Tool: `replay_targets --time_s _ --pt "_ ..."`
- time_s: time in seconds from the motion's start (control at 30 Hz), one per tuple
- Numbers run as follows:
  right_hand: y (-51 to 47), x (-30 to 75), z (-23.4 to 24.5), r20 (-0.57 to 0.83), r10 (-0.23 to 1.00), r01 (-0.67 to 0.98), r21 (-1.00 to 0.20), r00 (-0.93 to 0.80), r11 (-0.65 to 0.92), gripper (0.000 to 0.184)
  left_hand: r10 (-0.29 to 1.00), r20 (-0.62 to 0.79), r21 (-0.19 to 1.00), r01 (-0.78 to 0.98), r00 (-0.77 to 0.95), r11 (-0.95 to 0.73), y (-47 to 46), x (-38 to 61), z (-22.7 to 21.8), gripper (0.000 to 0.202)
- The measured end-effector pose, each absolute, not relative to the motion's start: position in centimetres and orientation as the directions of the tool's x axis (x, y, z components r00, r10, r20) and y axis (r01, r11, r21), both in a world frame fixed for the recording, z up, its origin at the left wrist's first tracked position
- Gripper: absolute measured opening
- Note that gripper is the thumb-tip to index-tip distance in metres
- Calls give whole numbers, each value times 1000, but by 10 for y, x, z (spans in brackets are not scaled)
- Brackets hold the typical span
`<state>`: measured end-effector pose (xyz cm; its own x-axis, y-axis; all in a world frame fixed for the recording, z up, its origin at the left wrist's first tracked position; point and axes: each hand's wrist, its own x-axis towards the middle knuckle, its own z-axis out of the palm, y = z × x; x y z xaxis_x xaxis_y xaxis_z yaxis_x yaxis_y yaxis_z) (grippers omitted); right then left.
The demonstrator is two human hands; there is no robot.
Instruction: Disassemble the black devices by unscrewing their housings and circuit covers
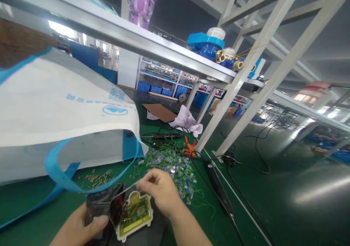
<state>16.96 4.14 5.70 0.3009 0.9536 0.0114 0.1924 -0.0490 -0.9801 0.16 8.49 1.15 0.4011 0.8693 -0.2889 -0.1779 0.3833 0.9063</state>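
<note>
My left hand (82,227) grips a dark module (100,204) with red and black wires, low in the view. Beside it lies a cream-framed circuit board (135,215) with a yellow coating and looped wires. My right hand (160,191) is above the board, thumb and fingers pinched on a thin light wire (127,188) that runs toward the dark module. Both hands are over the green work surface (207,216).
A white bag with blue handles (62,114) lies at left. A pile of small clear and blue parts with green wires (175,167) sits behind my hands. A black tool with cable (217,185) and orange cutters (189,149) lie at right. Blue meters (210,45) stand on the metal shelf.
</note>
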Motion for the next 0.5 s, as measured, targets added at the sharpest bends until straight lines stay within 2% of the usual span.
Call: replay_targets --time_s 0.1,0.17,0.2,0.23,0.3,0.37,0.4,0.5 --pt "29 174 79 27 994 -26 -999 109 30 55 871 -322 903 -157 371 401 85 1 19 64" --pt "18 173 94 -3 995 -63 -998 -104 -9 49 864 -334 898 -150 377 413 86 1 24 64" --pt "13 172 100 -26 968 2 -1000 -251 -26 42 865 -334 900 -146 375 410 86 1 26 63" --pt "8 169 105 -61 920 135 -991 -388 -8 32 870 -328 904 -145 368 403 86 1 27 62" --pt "2 163 109 -173 822 490 -860 -542 143 19 883 -316 910 -153 347 386 87 1 28 59" --pt "-1 155 104 -272 804 740 -611 -529 280 13 895 -307 918 -146 323 368 88 0 27 55" --pt "-1 152 100 -302 832 820 -501 -466 277 10 903 -296 929 -126 310 348 90 -1 27 53" --pt "0 144 84 -307 939 963 -258 -157 77 20 939 -204 979 32 275 204 94 -5 27 50"
